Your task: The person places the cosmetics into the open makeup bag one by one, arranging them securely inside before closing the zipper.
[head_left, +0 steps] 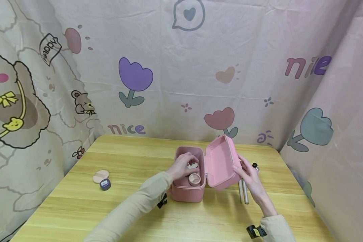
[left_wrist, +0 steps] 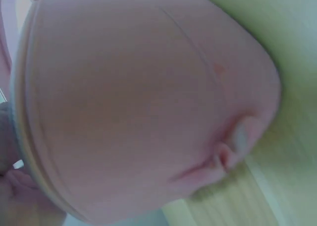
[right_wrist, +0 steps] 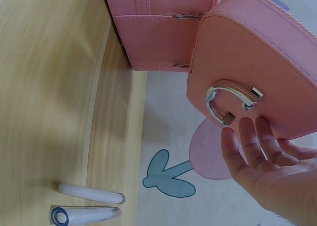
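A pink cosmetic case [head_left: 188, 194] stands on the table with its lid [head_left: 222, 161] swung out to the right. My left hand [head_left: 182, 166] reaches down inside, its thumb and fingers curled about a small white item [head_left: 192, 165] whose kind is unclear. Near the thumb sits a round container with a sectioned top [head_left: 194, 179]. My right hand [head_left: 250, 176] grips the lid's outer edge, thumb over the rim and fingers against the outside. Beside those fingers is the lid's metal-fitted handle [right_wrist: 230, 99]. In the left wrist view the case wall [left_wrist: 124, 102] hides most of the left hand.
At the table's left lie a pale round powder puff [head_left: 100, 176] and a small dark jar [head_left: 105, 184]. Two slim silvery tubes [head_left: 245, 193] lie right of the lid, with a small black-topped item [head_left: 255, 165] behind. A printed curtain [head_left: 169, 84] borders the table.
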Demonstrator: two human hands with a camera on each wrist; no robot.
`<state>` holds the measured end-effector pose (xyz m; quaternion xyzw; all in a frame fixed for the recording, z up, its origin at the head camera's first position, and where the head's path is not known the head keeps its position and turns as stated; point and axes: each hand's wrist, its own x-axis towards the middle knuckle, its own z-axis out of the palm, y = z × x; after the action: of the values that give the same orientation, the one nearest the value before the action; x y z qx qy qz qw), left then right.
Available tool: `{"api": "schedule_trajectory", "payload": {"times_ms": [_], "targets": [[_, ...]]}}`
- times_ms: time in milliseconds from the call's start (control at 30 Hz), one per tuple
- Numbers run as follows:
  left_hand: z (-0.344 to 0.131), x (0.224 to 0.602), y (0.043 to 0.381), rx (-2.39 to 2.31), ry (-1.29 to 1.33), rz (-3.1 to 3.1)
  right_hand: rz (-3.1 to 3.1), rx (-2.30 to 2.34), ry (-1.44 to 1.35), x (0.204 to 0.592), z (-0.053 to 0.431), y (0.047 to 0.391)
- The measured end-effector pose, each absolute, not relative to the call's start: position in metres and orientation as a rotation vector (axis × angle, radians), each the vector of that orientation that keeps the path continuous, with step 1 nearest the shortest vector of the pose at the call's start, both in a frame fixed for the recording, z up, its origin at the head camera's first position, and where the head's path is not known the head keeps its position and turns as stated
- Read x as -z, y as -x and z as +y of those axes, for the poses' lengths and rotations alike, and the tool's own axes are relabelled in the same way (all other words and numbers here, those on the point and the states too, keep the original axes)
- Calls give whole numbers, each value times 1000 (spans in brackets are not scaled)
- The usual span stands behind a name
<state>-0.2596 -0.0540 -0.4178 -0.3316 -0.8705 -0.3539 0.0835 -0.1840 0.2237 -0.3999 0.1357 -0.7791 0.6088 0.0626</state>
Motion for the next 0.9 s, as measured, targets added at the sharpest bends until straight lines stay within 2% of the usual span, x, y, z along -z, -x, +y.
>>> {"api": "schedule_trajectory", "payload": {"times_ms": [400, 900], "targets": [[-80, 429, 259, 1260, 819, -2304, -2348, -1848, -426, 400, 225, 184], [-151, 449, 254, 1143, 714, -1958, -2350, -1856, -422, 402, 227, 185]]}}
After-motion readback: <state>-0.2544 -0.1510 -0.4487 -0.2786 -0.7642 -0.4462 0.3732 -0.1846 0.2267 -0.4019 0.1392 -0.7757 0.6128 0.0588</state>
